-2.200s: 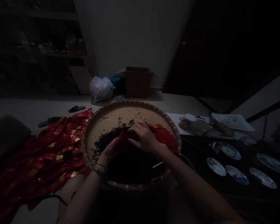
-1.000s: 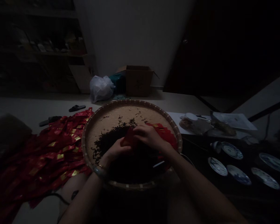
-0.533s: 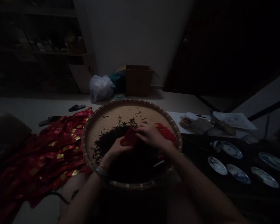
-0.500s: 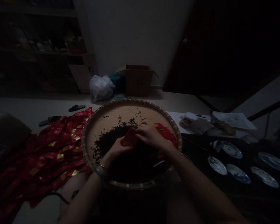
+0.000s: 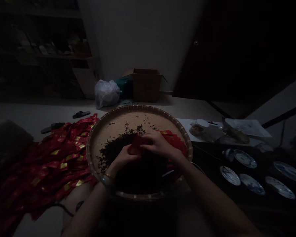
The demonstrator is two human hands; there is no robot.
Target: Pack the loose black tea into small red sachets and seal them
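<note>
Over a round woven bamboo tray [image 5: 113,121], my left hand [image 5: 123,157] is closed on a small red packet [image 5: 135,144]. My right hand [image 5: 156,142] reaches in from the other side, its fingers bent round the packet's right edge. Dark, twisted dry leaves that look like tea [image 5: 115,141] are heaped in the tray below both hands. More flat red packets [image 5: 174,140] lie at the tray's right side, partly behind my right forearm. A thin pale stick-like thing [image 5: 168,173] rests near them.
A large pile of red packets [image 5: 64,158] covers the floor at left, beside dark slippers [image 5: 81,114]. Behind the tray are a white plastic bag [image 5: 107,93] and an open cardboard box [image 5: 146,85]. Blue-and-white dishes [image 5: 251,183] and a jar [image 5: 199,127] stand on the right.
My right hand has shifted slightly, its fingers now lower and further round the packet's right edge. My left hand keeps its place with the packet.
</note>
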